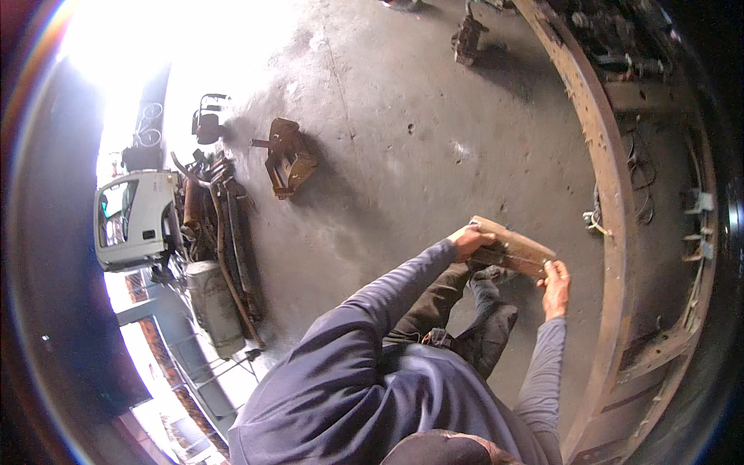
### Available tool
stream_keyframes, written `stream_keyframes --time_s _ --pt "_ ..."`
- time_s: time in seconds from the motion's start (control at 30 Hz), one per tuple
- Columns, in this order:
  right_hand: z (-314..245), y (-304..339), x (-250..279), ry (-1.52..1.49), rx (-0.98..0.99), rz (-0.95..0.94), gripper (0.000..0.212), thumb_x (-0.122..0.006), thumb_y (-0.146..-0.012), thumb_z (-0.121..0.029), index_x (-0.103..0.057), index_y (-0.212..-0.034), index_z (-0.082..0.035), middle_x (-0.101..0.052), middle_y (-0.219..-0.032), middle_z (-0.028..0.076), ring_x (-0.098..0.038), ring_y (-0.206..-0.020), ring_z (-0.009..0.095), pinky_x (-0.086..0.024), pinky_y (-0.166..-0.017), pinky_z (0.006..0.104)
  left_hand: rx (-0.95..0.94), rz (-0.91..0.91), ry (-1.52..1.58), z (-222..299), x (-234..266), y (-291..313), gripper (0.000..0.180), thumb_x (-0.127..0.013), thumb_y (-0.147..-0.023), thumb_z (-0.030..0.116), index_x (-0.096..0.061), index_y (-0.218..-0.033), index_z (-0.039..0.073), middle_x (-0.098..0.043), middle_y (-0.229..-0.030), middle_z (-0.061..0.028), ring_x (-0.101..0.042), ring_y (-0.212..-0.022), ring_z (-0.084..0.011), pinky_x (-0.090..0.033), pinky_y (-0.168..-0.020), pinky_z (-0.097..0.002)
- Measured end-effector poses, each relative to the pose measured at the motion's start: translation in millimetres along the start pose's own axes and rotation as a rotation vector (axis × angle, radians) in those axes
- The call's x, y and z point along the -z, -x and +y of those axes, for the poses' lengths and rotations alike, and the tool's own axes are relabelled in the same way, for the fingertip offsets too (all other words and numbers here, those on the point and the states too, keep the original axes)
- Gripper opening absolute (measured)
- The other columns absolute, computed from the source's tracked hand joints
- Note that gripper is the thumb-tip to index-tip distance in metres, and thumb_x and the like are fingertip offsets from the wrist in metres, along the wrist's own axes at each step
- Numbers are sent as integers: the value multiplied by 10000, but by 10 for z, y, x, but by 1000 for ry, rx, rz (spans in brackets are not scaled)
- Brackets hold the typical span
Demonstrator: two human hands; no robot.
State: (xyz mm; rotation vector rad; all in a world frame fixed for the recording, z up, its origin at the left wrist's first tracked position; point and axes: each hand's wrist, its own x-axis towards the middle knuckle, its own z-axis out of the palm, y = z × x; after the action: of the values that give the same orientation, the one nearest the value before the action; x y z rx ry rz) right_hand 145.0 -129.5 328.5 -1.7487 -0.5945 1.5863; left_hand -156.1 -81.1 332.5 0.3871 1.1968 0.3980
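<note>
Wearing blue sleeves at the lower middle of the frame, gripping a rusty flat plate (513,248) held mid-air right of centre, above the concrete floor (403,132). Clamping its left end with the left hand (470,241), fingers curled over the edge. Pinching its lower right corner with the right hand (555,284). Better keeping both grips firm and the plate level, clear of the curved rusty frame rail (608,178) just right.

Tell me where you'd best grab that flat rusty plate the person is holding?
By its two short ends, as shown: the left hand holds the upper-left end of the rusty plate and the right hand the lower-right end. It is long, flat and tilted, so coming in from both ends probably keeps it level and steady.
</note>
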Motion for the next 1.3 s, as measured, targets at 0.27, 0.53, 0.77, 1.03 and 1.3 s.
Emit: stream_keyframes --time_s 0.27,0.53,0.77,1.03,1.3 --pt "-743 807 -476 -40 -45 -175 137 -652 -972 -214 -619 -898 -104 -538 -769 -40 -473 -608 38 -481 -488 231 -65 122 -58 556 146 1313 420 -701 -936 252 -617 -1246 -18 -697 -1158 -104 -687 -971 -177 -571 -853 -336" --pt "-989 1045 -769 -31 -85 -259 191 -695 -946 -255 -627 -942 -77 -513 -763 -37 -491 -593 59 -484 -491 251 -42 86 -81 816 243 1778 294 -667 -934 166 -687 -1156 -27 -744 -1031 -101 -714 -861 -192 -580 -755 -331" --pt "-721 1152 -597 -19 -119 -356 228 -672 -974 -255 -653 -966 -28 -571 -798 -7 -513 -604 76 -464 -479 265 -70 50 51 590 263 1810 322 -686 -906 112 -651 -1183 -48 -723 -1086 -142 -703 -944 -236 -569 -866 -369" --pt "-494 1382 -423 -105 -111 -152 402 -682 -955 -351 -659 -1125 13 -642 -857 50 -492 -550 107 -448 -448 288 -53 -18 27 351 480 1584 299 -604 -935 72 -659 -1182 -87 -732 -1096 -161 -726 -928 -270 -597 -839 -383" --pt "453 1680 426 -43 -169 118 338 -676 -917 -329 -669 -1108 -50 -685 -864 54 -530 -553 138 -450 -457 352 -309 -105 -167 418 463 1814 292 -568 -964 133 -675 -1165 -51 -742 -1066 -112 -724 -920 -205 -579 -814 -335"
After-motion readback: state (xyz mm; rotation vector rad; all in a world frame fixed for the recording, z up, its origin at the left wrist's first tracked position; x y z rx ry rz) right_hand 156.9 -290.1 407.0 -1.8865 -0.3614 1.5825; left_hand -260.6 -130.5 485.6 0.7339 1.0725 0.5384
